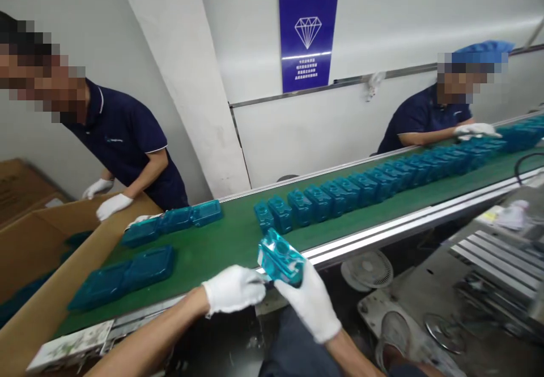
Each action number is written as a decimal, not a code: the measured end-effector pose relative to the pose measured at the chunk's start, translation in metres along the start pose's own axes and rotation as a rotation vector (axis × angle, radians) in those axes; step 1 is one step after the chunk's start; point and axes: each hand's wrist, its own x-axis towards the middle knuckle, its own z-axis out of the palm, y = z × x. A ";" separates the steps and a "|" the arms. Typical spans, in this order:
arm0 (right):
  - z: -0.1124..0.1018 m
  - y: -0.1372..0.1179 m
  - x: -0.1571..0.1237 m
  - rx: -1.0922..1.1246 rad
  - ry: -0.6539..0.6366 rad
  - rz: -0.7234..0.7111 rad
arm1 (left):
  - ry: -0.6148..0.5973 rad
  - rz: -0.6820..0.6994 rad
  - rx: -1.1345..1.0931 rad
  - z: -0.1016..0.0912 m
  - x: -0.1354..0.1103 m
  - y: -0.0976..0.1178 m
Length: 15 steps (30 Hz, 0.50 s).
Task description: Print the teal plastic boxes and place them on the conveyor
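Both my hands wear white gloves. My right hand [311, 303] grips a clear blue plastic box [280, 259] from below, tilted over the near rail of the green conveyor belt [225, 241]. My left hand [234, 289] is closed beside the box, its fingertips touching the box's lower left edge. A long row of the same blue boxes [340, 195] stands on the belt, running off to the right.
Flat blue boxes [144, 269] lie on the belt's left part beside a large cardboard carton [46, 286]. A person in dark blue with white gloves leans over the carton at left. Another person in a blue cap works at far right. A small fan [368, 269] sits under the belt.
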 end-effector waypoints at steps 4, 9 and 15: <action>0.104 -0.014 0.058 -0.184 0.047 0.073 | 0.630 -0.122 0.197 -0.067 -0.017 -0.108; 0.158 -0.003 0.087 -0.211 0.209 0.129 | 0.715 -0.164 0.436 -0.111 0.040 -0.176; 0.170 0.003 0.094 -0.236 0.313 0.132 | 0.633 -0.108 0.565 -0.146 0.085 -0.203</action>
